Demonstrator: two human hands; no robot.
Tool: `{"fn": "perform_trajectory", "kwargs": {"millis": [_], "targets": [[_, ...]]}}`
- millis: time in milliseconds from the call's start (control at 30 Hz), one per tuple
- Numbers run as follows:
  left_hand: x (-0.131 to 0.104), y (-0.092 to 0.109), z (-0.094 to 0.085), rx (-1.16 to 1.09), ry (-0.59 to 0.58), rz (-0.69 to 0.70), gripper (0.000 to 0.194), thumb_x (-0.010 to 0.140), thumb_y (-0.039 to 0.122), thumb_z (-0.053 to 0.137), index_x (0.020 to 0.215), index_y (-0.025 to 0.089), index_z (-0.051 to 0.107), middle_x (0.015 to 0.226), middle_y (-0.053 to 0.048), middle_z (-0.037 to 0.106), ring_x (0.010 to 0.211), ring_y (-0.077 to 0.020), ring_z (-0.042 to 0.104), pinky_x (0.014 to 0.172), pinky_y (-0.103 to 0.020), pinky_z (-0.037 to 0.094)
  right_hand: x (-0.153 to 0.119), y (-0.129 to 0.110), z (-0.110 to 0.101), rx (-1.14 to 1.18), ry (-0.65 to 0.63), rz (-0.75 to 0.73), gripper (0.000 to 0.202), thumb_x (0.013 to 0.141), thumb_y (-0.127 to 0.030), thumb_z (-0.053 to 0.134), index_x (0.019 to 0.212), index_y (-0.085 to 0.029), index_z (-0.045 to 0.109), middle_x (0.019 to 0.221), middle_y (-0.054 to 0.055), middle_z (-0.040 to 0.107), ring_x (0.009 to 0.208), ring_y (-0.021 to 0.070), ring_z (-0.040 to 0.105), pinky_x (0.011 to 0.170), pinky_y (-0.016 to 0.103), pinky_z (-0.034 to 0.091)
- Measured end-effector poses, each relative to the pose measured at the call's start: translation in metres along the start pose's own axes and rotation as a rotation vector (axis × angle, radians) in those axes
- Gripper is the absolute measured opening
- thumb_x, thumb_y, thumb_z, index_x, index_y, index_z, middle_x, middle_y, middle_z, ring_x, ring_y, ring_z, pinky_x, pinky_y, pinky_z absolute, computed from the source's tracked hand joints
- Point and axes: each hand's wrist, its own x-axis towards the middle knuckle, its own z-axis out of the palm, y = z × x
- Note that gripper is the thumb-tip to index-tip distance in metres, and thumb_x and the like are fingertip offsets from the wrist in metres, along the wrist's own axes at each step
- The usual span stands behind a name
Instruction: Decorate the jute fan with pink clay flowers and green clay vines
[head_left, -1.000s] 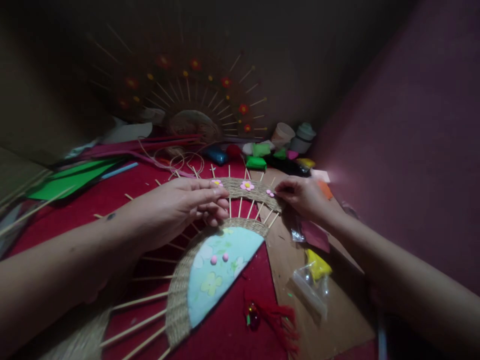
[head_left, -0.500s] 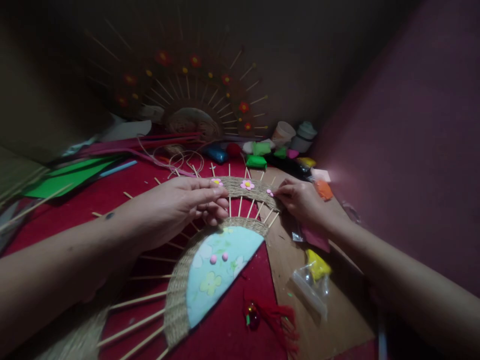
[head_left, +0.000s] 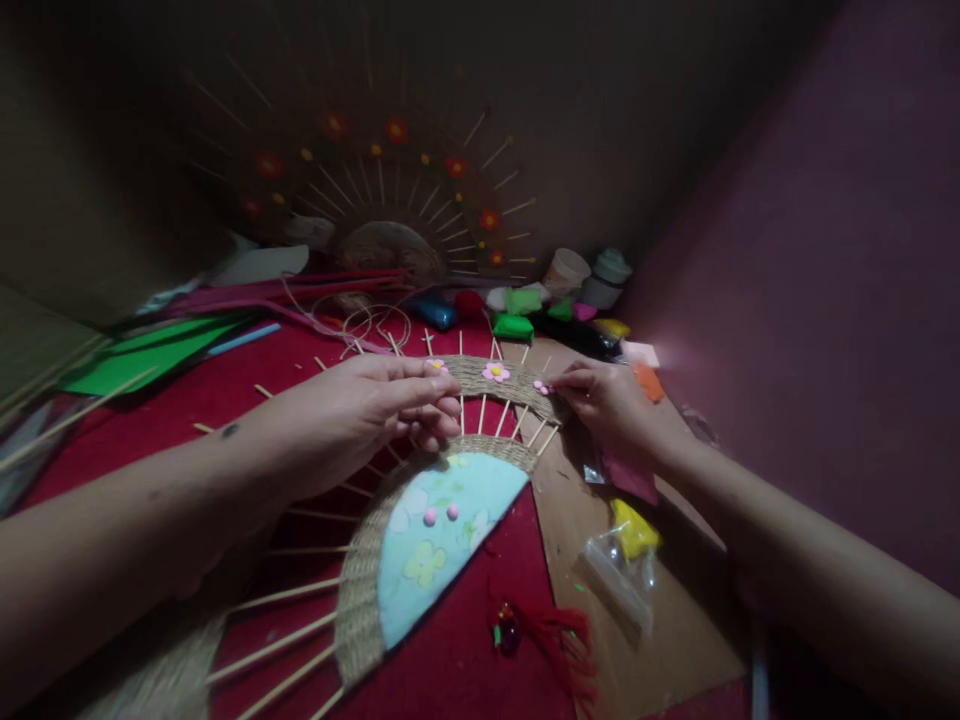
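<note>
A half-round woven fan frame with thin sticks lies on the red cloth, its centre a light blue floral panel (head_left: 442, 540) with two small pink balls (head_left: 430, 516) on it. On its outer woven band (head_left: 517, 378) are a pink flower with a yellow middle (head_left: 496, 372), another partly behind my left fingers, and small pink pieces (head_left: 541, 387) at the right. My right hand (head_left: 600, 395) has its fingers pinched beside those pieces; what they hold is too small to name. My left hand (head_left: 397, 400) is over the band's left part, thumb and index finger together, their contents hidden.
Behind are a flowered fan (head_left: 396, 130), a cup (head_left: 566, 270), a lidded jar (head_left: 607, 278) and green clay packets (head_left: 514, 327). Green sheets (head_left: 150, 355) lie left. On the brown board (head_left: 675, 620) is a bag with yellow clay (head_left: 634, 530); a red tassel (head_left: 559, 635) lies near.
The view has shifted slightly, moving the fan a little to the right in the picture. Both hands stay almost where they were along the band.
</note>
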Motion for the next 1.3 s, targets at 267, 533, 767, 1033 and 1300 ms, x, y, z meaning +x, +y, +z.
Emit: {"fn": "perform_trajectory", "kwargs": {"millis": [267,533,767,1033,1300], "targets": [[0.0,0.002,-0.001,0.013,-0.018,0.018,0.026,0.079,0.035,0.065,0.09,0.012,0.066,0.074,-0.009,0.068,0.065,-0.0164,0.063,0.058,-0.027,0.046,-0.004,-0.016,-0.024,0.044,0.117,-0.064,0.015,0.078,-0.011,0.056,0.077,-0.016,0.07,0.074,0.005,0.066,0.066,0.0143,0.059,0.058,0.027,0.044],[-0.002,0.006,0.001,0.073,-0.055,0.02,0.016,0.076,0.027,0.064,0.085,0.013,0.065,0.071,-0.006,0.067,0.062,-0.0141,0.06,0.057,-0.026,0.044,-0.037,-0.085,-0.012,0.225,-0.249,-0.26,0.008,0.082,-0.014,0.056,0.083,-0.016,0.063,0.077,0.003,0.061,0.068,0.0121,0.054,0.059,0.025,0.042],[-0.003,0.005,0.001,0.09,-0.093,0.008,0.018,0.075,0.03,0.066,0.085,0.015,0.065,0.073,-0.005,0.067,0.062,-0.0126,0.058,0.059,-0.025,0.044,-0.042,-0.102,0.019,0.062,-0.199,-0.452,0.021,0.09,-0.021,0.047,0.077,-0.014,0.063,0.078,0.005,0.058,0.069,0.0134,0.049,0.06,0.027,0.039],[-0.003,0.004,-0.001,0.112,-0.093,-0.008,0.019,0.076,0.033,0.064,0.084,0.016,0.064,0.071,-0.004,0.067,0.059,-0.0127,0.057,0.057,-0.025,0.042,-0.031,-0.081,0.009,0.147,-0.066,-0.381,0.019,0.086,-0.016,0.051,0.077,-0.014,0.067,0.074,0.005,0.06,0.066,0.0122,0.053,0.058,0.025,0.041],[0.0,0.003,-0.002,0.143,-0.072,-0.035,0.025,0.075,0.036,0.065,0.088,0.014,0.063,0.072,-0.006,0.068,0.061,-0.0145,0.06,0.055,-0.026,0.041,0.02,0.016,-0.005,0.208,0.065,0.164,0.005,0.071,-0.018,0.068,0.072,-0.018,0.073,0.067,0.001,0.061,0.062,0.0132,0.056,0.058,0.026,0.041]]}}
